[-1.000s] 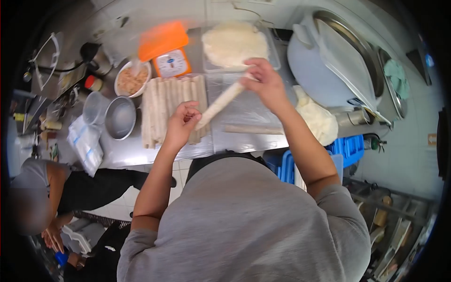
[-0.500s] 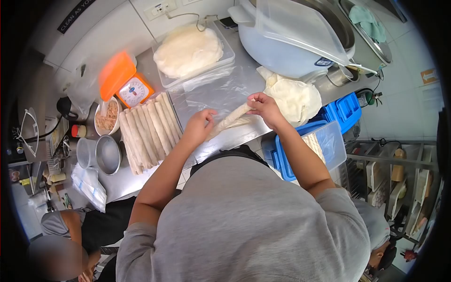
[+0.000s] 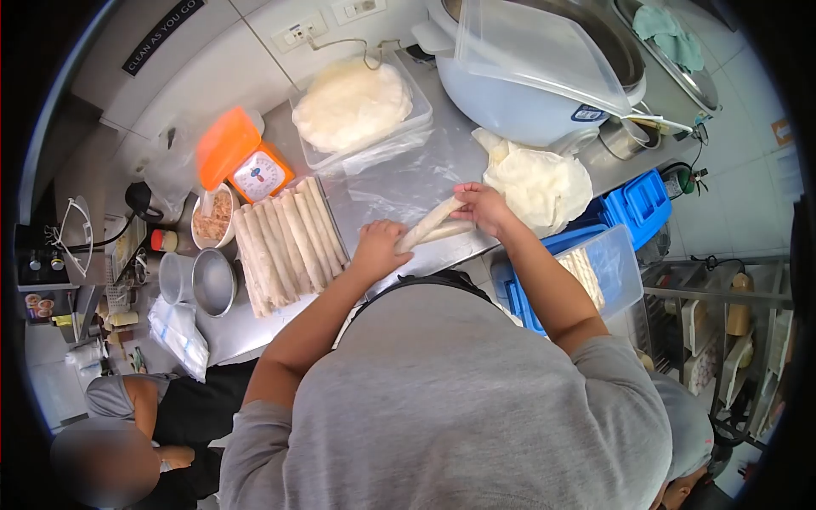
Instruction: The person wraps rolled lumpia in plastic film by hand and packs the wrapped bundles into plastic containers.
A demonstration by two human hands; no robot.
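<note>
Black wall sign (image 3: 164, 36) | reads "CLEAN AS YOU GO"

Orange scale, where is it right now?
In the head view, the orange scale is left of centre, just beyond the rolls, between the bowl and the clear tub.

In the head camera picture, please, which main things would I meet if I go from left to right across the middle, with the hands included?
Clear tub, metal bowl, row of pale rolls, left hand, held roll, right hand, soft pale sheets, blue box.
</note>
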